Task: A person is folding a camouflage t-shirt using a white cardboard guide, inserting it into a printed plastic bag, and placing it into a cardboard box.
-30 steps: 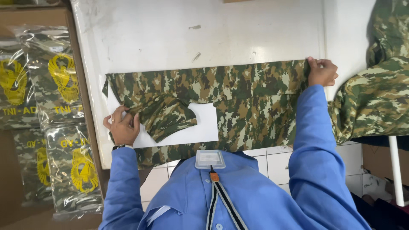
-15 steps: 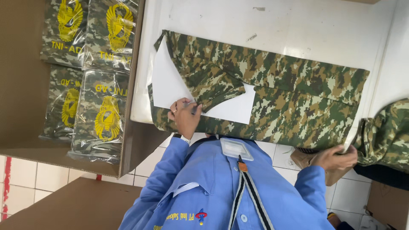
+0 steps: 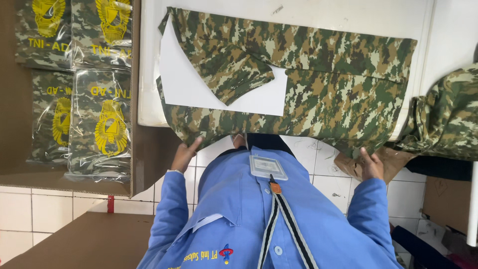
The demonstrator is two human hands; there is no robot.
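A camouflage shirt (image 3: 323, 84) lies spread on the white table (image 3: 348, 15), its near edge hanging over the table's front. A white cardboard sheet (image 3: 199, 89) rests on it, with one sleeve folded across the sheet. My left hand (image 3: 185, 154) grips the shirt's hanging edge at its left end. My right hand (image 3: 372, 164) holds the same edge at the right end, below the table top. Both arms wear blue sleeves.
Several clear-wrapped camouflage packs (image 3: 99, 124) with yellow emblems lie in a brown cardboard box (image 3: 142, 169) on the left. A heap of camouflage cloth (image 3: 443, 119) sits at the right. White floor tiles (image 3: 50, 214) and more cardboard (image 3: 79, 239) lie below.
Both hands have dropped from the shirt's sleeve and far corner to its near hanging edge. The view has swung, so the shirt now sits higher in the frame.
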